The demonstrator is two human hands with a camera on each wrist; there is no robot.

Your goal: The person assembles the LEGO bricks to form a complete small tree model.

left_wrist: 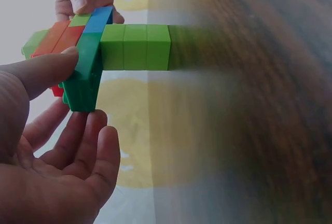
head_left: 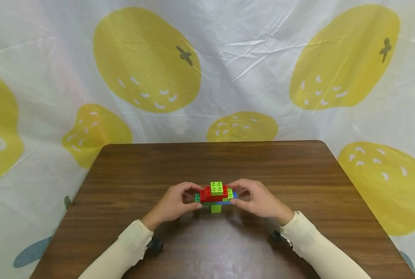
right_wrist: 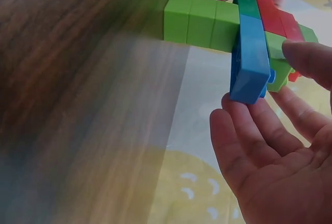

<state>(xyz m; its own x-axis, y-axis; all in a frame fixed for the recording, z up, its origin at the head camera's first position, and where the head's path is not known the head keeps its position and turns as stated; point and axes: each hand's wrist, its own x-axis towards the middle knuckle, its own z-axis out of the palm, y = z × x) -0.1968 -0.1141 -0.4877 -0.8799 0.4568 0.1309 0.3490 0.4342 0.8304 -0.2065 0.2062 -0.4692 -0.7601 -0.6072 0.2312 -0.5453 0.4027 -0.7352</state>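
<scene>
A toy building-brick model [head_left: 212, 198] stands on the table between both hands. Three stacked lime bricks [left_wrist: 136, 47] form its column, its foot meeting the tabletop. Across the column lie a dark green brick [left_wrist: 85, 71] on the left and a blue brick [right_wrist: 252, 60] on the right. Above these come red bricks [head_left: 211, 195], a lime brick [head_left: 230, 193] at the right, and another lime brick [head_left: 216, 188] on top. My left hand [head_left: 177, 199] grips the left end, thumb on the near side. At the right end, my right hand [head_left: 258, 197] holds it likewise, thumb against the lime brick.
The brown wood-grain table [head_left: 151, 166] has rounded far corners. Behind it hangs a white cloth [head_left: 242, 66] printed with yellow lemons. Small dark objects [head_left: 155, 246] show beside both sleeve cuffs.
</scene>
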